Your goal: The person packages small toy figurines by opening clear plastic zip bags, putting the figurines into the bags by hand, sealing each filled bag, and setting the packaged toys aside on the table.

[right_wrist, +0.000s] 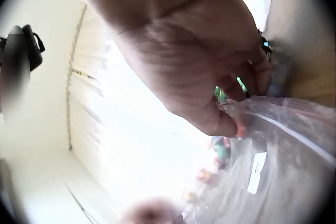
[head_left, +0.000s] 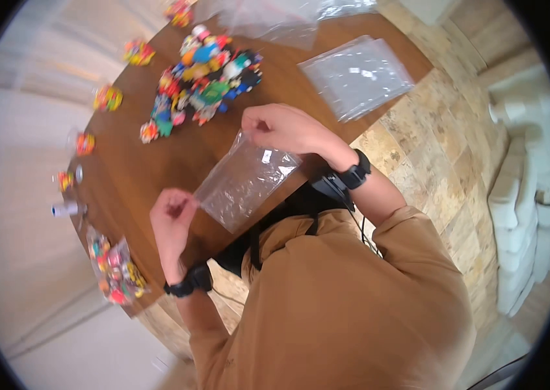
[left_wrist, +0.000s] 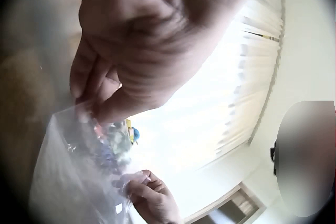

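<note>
A clear plastic bag (head_left: 246, 182) with a small white label hangs stretched between both hands over the near edge of the brown table. My left hand (head_left: 173, 218) pinches one upper corner between thumb and fingertips. The opposite corner is pinched by my right hand (head_left: 283, 129), which is held higher and farther right in the head view. In the right wrist view the label (right_wrist: 256, 173) and a pale strip along the bag's top show close below the fingers. No figures show inside the bag; the colourful pile (head_left: 207, 81) lies on the table beyond it.
A stack of flat clear bags (head_left: 359, 77) lies at the right, with more plastic (head_left: 268, 19) at the far end. Several small colourful bundles (head_left: 107, 99) line the left edge, near a white cylinder (head_left: 69, 209) and a filled clear bag (head_left: 116, 268).
</note>
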A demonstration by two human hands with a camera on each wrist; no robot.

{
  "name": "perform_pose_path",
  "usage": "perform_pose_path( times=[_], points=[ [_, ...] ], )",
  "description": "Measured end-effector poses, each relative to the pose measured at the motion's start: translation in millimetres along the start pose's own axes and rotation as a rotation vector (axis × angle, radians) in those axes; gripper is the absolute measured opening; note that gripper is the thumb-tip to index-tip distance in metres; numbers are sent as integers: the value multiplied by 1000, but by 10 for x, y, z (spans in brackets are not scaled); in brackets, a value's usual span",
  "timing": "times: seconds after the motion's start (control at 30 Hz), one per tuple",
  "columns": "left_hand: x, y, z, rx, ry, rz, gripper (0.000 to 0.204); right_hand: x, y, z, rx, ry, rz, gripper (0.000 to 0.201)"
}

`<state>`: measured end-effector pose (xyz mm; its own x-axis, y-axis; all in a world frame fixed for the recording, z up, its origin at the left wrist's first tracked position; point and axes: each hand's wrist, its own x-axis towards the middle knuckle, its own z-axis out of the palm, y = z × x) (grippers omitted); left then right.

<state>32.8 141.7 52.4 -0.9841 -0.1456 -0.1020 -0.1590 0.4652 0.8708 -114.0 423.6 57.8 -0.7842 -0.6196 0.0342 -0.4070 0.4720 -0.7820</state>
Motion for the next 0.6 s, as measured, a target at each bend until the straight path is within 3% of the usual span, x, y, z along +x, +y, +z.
perform_pose_path(
  times=[0.07,0.1,0.2,0.3,0.4,0.5,0.57,0.6],
  points=[
    [49,152,178,-379,-42,61,21,-202,101,-225,601,5,-37,11],
    [122,251,305,-374,-67,81,21,-289,131,-371,595,38,-36,11],
    [342,622,766,-498,-209,108,38,-530,294,-829,282,359,34,16],
    [747,956,1257,-458,-252,146,39,-643,448,-1331,48,487,182,16],
    [1268,1120,1739,-393,-291,280,38,-597,825,-1690,-150,637,199,17],
    [1700,1088,2170,-343,-271,392,43,-530,1189,-1872,-250,659,223,19],
    [1835,1067,2337,-7,-192,423,47,-499,1432,-1882,-295,628,269,21],
    [1824,1134,2360,90,-223,349,52,-486,1530,-1855,-348,638,273,23]
  ],
)
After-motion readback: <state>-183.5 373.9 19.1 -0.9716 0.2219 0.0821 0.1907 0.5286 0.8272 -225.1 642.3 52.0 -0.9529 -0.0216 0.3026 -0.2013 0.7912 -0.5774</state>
